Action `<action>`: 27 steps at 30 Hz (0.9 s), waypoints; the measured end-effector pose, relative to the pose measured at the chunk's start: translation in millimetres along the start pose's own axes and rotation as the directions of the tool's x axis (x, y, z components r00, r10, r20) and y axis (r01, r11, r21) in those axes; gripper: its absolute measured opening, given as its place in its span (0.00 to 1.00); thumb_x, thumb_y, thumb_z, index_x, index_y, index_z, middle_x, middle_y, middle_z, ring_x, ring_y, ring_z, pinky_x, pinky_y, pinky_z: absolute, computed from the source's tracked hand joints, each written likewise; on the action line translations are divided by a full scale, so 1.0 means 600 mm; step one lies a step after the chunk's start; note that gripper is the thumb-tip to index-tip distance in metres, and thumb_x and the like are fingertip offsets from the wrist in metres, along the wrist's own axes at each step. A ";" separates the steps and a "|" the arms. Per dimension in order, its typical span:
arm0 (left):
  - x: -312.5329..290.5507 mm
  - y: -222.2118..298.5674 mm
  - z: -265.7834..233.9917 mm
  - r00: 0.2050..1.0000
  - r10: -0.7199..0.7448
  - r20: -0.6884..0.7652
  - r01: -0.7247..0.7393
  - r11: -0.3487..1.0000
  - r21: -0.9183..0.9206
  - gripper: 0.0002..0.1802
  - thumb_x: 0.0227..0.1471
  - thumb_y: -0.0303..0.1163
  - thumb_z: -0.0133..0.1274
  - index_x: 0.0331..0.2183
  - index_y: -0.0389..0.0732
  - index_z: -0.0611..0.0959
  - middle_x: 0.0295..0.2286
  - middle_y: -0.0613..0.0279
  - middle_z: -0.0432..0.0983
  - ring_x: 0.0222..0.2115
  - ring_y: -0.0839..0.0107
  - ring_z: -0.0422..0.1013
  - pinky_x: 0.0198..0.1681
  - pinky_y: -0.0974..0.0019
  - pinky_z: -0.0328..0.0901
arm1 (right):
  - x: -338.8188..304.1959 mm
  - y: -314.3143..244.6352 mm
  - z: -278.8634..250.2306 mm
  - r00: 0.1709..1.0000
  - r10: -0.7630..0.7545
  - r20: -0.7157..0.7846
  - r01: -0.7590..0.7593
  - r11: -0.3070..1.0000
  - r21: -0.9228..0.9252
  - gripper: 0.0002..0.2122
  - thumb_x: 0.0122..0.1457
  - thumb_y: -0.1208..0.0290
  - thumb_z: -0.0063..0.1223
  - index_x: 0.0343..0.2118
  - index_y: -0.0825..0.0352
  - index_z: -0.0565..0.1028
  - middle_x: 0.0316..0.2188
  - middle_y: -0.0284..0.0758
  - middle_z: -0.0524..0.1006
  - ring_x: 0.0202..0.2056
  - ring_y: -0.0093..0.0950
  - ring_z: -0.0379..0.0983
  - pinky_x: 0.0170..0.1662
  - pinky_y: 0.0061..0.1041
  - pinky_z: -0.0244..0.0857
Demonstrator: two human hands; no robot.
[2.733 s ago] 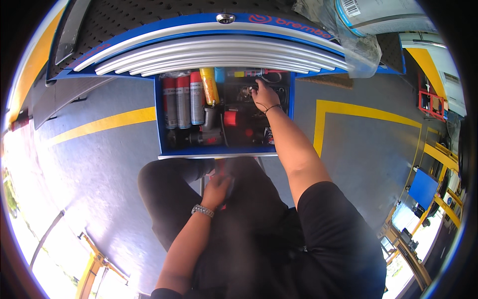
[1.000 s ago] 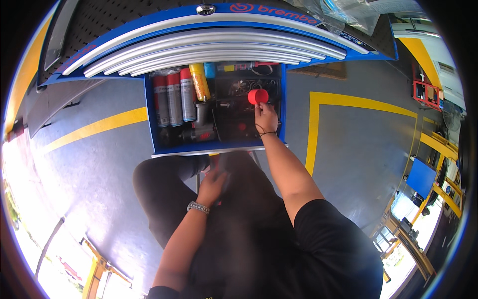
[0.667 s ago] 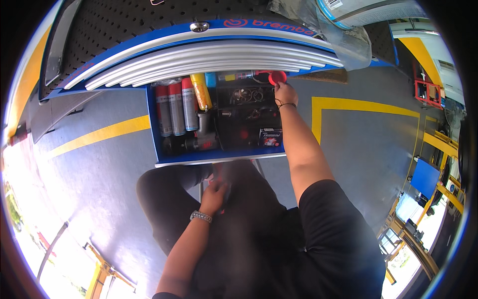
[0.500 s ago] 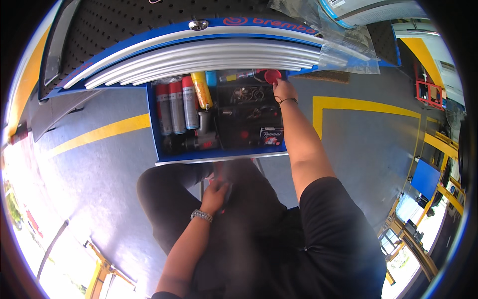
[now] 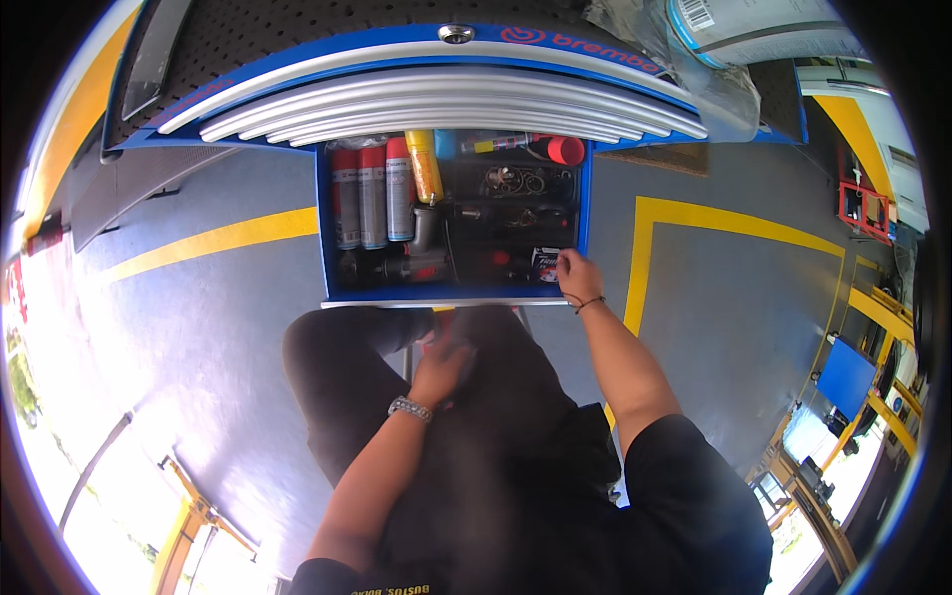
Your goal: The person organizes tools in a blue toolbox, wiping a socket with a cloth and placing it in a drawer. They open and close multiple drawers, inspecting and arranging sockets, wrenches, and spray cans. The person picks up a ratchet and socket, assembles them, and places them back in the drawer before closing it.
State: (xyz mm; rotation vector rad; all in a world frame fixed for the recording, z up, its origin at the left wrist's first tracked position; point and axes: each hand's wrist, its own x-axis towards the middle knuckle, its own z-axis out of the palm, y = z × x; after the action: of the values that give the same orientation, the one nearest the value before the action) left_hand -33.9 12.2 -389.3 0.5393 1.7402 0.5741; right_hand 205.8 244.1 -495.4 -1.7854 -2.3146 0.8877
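Fingers (image 5: 566, 264) of the right grip (image 5: 580, 278) lie at a small box (image 5: 544, 264), near right in the blue drawer (image 5: 446, 295), hold unclear; left grip (image 5: 444, 369) blurred, also unclear. Far right inside sits the red cup (image 5: 566, 151), hand-held earlier; spray cans (image 5: 372, 203) occupy the left.

In drawer (image 5: 446, 294): spray cans (image 5: 372, 203) left, box (image 5: 543, 264) front right.
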 end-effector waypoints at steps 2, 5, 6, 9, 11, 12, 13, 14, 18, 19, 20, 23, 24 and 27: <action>-0.003 -0.001 0.003 1.000 -0.005 -0.002 0.005 1.000 -0.002 0.18 0.57 0.42 0.55 0.35 0.34 0.81 0.27 0.59 0.78 0.29 0.72 0.72 0.35 0.66 0.65 | -0.059 -0.005 -0.008 0.975 -0.005 0.221 0.009 1.000 -0.017 0.08 0.58 0.65 0.54 0.38 0.62 0.77 0.30 0.45 0.80 0.33 0.47 0.77 0.36 0.42 0.71; -0.005 0.012 -0.003 0.997 -0.077 0.006 0.077 0.997 -0.001 0.19 0.57 0.43 0.55 0.36 0.34 0.81 0.28 0.57 0.79 0.30 0.70 0.73 0.35 0.64 0.66 | -0.122 0.011 0.020 0.979 -0.074 0.187 0.087 0.994 -0.061 0.10 0.58 0.64 0.55 0.39 0.63 0.75 0.32 0.46 0.80 0.36 0.47 0.77 0.39 0.42 0.70; -0.008 0.021 -0.008 0.997 -0.074 0.005 0.074 0.997 0.006 0.19 0.57 0.43 0.55 0.37 0.34 0.81 0.29 0.56 0.79 0.31 0.68 0.74 0.36 0.64 0.66 | -0.122 0.013 0.028 0.979 -0.067 0.195 0.082 0.994 -0.070 0.11 0.57 0.64 0.55 0.39 0.64 0.75 0.32 0.46 0.80 0.36 0.47 0.77 0.39 0.42 0.70; -0.007 0.012 -0.007 0.998 -0.064 0.007 0.065 0.997 -0.033 0.19 0.57 0.43 0.55 0.37 0.34 0.81 0.31 0.52 0.79 0.34 0.65 0.75 0.39 0.63 0.66 | -0.113 0.009 0.034 0.964 -0.041 0.263 0.070 0.992 -0.101 0.12 0.57 0.62 0.57 0.39 0.65 0.74 0.33 0.45 0.80 0.37 0.46 0.77 0.41 0.43 0.70; -0.006 0.008 -0.006 0.998 -0.070 0.000 0.070 0.997 -0.043 0.20 0.57 0.43 0.55 0.38 0.34 0.81 0.32 0.51 0.79 0.35 0.63 0.75 0.40 0.62 0.67 | -0.093 0.006 0.022 0.931 -0.026 0.365 0.076 0.989 -0.123 0.13 0.57 0.61 0.58 0.37 0.65 0.74 0.33 0.44 0.80 0.37 0.46 0.77 0.40 0.43 0.70; -0.006 0.006 -0.005 0.996 -0.083 -0.009 0.083 0.996 -0.029 0.20 0.57 0.43 0.55 0.38 0.34 0.81 0.32 0.50 0.79 0.36 0.62 0.76 0.41 0.62 0.67 | -0.086 0.001 0.019 0.903 0.011 0.429 0.064 0.985 -0.160 0.13 0.57 0.61 0.57 0.38 0.64 0.74 0.34 0.44 0.80 0.38 0.46 0.77 0.41 0.43 0.70; -0.006 0.004 -0.004 0.995 -0.095 -0.015 0.095 0.995 -0.017 0.19 0.57 0.44 0.55 0.38 0.34 0.81 0.32 0.50 0.79 0.37 0.62 0.76 0.42 0.62 0.67 | -0.079 -0.005 0.009 0.871 0.051 0.488 0.055 0.978 -0.202 0.13 0.57 0.60 0.57 0.38 0.64 0.74 0.35 0.45 0.80 0.39 0.46 0.77 0.42 0.43 0.70; -0.004 0.003 -0.003 0.996 -0.090 -0.018 0.090 0.996 -0.009 0.19 0.57 0.44 0.55 0.37 0.35 0.81 0.32 0.50 0.79 0.37 0.61 0.76 0.42 0.62 0.67 | -0.072 -0.013 0.003 0.835 0.094 0.542 0.049 0.969 -0.244 0.13 0.58 0.59 0.56 0.39 0.64 0.74 0.36 0.45 0.80 0.40 0.46 0.76 0.42 0.44 0.70; -0.003 0.015 -0.007 0.996 -0.083 -0.019 0.083 0.997 -0.002 0.19 0.57 0.44 0.55 0.37 0.35 0.81 0.32 0.49 0.79 0.37 0.59 0.75 0.41 0.61 0.67 | -0.051 -0.031 -0.006 0.787 0.085 0.612 0.148 0.935 -0.321 0.12 0.57 0.59 0.57 0.36 0.63 0.76 0.33 0.44 0.80 0.39 0.45 0.77 0.42 0.43 0.70; -0.002 0.024 -0.007 0.997 -0.081 -0.014 0.081 0.997 -0.005 0.19 0.56 0.44 0.55 0.37 0.35 0.81 0.32 0.48 0.79 0.36 0.59 0.75 0.41 0.60 0.67 | -0.047 -0.035 -0.006 0.774 0.082 0.628 0.179 0.923 -0.342 0.12 0.57 0.59 0.57 0.35 0.63 0.76 0.33 0.44 0.80 0.39 0.45 0.77 0.42 0.43 0.70; -0.001 0.027 -0.008 0.997 -0.073 -0.019 0.072 0.997 -0.015 0.19 0.56 0.44 0.55 0.36 0.35 0.81 0.32 0.48 0.79 0.36 0.59 0.75 0.41 0.60 0.66 | -0.044 -0.038 -0.007 0.760 0.081 0.644 0.209 0.909 -0.361 0.12 0.57 0.59 0.56 0.35 0.62 0.77 0.33 0.44 0.80 0.40 0.45 0.77 0.43 0.43 0.70; -0.002 0.036 -0.014 0.999 -0.041 -0.022 0.040 0.998 -0.042 0.20 0.56 0.45 0.55 0.36 0.34 0.80 0.31 0.49 0.79 0.35 0.60 0.75 0.39 0.60 0.66 | -0.039 -0.049 -0.008 0.731 0.036 0.681 0.300 0.880 -0.369 0.11 0.57 0.60 0.56 0.35 0.62 0.78 0.34 0.44 0.80 0.41 0.43 0.76 0.44 0.43 0.70; -0.002 0.039 -0.017 0.999 -0.025 -0.020 0.024 0.998 -0.052 0.20 0.56 0.45 0.55 0.35 0.34 0.80 0.31 0.49 0.79 0.35 0.60 0.75 0.39 0.60 0.66 | -0.038 -0.052 -0.010 0.732 0.031 0.681 0.309 0.875 -0.372 0.11 0.57 0.60 0.55 0.34 0.63 0.78 0.34 0.44 0.80 0.41 0.43 0.76 0.44 0.43 0.70; -0.003 0.052 -0.027 0.998 -0.068 0.008 0.069 0.996 -0.060 0.21 0.57 0.45 0.55 0.35 0.34 0.80 0.31 0.50 0.79 0.35 0.60 0.75 0.39 0.61 0.66 | -0.040 -0.056 -0.009 0.732 0.042 0.680 0.315 0.864 -0.393 0.11 0.58 0.60 0.55 0.34 0.63 0.78 0.34 0.43 0.80 0.42 0.42 0.76 0.45 0.43 0.71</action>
State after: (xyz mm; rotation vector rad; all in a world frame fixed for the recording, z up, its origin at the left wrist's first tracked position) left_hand -47.6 33.5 -364.7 0.4368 1.7229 0.5742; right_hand 186.3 219.4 -468.1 -1.5426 -3.3569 1.1467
